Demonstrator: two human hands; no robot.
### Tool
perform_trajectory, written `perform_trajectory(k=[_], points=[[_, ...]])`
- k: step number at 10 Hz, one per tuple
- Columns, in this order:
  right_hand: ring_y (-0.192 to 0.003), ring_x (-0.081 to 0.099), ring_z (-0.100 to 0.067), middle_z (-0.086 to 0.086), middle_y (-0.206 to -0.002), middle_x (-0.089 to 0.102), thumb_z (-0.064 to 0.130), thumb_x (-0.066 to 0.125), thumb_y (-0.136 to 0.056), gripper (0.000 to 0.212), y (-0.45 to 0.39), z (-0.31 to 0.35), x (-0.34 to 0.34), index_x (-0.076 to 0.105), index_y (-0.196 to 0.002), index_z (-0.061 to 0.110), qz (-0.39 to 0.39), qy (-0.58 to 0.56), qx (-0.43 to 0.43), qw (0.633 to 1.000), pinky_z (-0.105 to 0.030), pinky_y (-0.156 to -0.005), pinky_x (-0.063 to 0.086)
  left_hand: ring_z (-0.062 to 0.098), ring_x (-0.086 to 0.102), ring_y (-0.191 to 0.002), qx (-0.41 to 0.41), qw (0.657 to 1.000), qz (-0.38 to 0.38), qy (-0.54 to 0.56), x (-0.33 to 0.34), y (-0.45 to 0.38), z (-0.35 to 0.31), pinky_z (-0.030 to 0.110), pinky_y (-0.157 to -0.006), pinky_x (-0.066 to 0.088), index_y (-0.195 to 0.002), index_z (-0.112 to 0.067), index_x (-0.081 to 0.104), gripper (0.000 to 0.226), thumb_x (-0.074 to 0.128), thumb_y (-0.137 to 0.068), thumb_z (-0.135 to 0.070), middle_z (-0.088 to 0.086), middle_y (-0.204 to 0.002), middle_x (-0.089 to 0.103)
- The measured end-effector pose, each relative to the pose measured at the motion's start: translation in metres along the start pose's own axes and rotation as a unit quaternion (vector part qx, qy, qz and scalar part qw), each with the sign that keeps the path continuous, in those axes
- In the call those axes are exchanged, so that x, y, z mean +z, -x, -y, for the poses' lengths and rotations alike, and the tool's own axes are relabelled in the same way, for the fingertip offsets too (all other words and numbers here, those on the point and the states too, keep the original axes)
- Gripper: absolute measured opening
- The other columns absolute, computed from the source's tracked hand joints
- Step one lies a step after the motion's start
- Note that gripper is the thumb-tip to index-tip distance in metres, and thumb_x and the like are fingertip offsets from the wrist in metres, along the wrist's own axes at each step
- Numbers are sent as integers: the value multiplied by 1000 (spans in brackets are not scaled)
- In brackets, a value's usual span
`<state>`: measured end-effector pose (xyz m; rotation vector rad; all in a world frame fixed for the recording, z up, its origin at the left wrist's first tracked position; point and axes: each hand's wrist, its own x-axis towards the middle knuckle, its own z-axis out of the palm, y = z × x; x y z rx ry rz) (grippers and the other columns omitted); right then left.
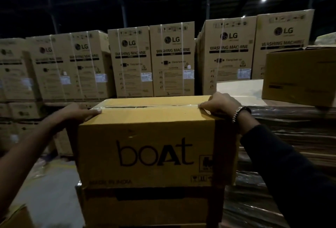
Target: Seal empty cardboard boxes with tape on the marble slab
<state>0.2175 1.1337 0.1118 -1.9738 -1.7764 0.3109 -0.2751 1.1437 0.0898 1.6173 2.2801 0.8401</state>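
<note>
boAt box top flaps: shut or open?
Shut. The boAt box has both top flaps folded flat, meeting at a centre seam under glossy tape. Left hand and right hand rest on its top corners.

box (151, 147) atop another box (145, 207), stacked cartons (152, 60) behind

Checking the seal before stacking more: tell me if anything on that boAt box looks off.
The boAt box has a dark gap along part of its top seam, so the flaps aren't fully closed under the tape. Both hands rest at its top corners.
</note>
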Motion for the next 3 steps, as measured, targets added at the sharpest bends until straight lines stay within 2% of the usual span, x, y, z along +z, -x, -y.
perform_trajectory(k=[1, 2, 3], points=[[-87, 64, -24, -5, -90, 69, 55, 70, -85, 37, 7, -6, -9, 68, -86, 18, -32, 26, -14, 999, -48, -92, 54, 30, 63, -103, 39, 997, -34, -55, -4, 26, -34, 48, -88, 54, -126, -14, 67, 65, 73, -88, -66, 14, -120, 69], [-84, 63, -22, -2, -88, 69, 56, 68, -87, 36, 20, -12, -15, 68, -86, 20, -61, 44, -27, 997, -47, -90, 54, 29, 60, -110, 99, 988, -73, -92, 6, 53, -68, 43, -85, 51, -142, -16, 58, 64, 67, -96, -60, 15, -133, 65], [-83, 64, -22, 0, -88, 68, 68, 61, -86, 44, 37, -23, -18, 67, -89, 24, -107, 39, -52, 992, -47, -87, 55, 13, 61, -90, 207, 972, -97, -55, 36, 88, -115, 33, -68, 50, -136, -22, 62, 51, 65, -98, -56, 6, -124, 70]])
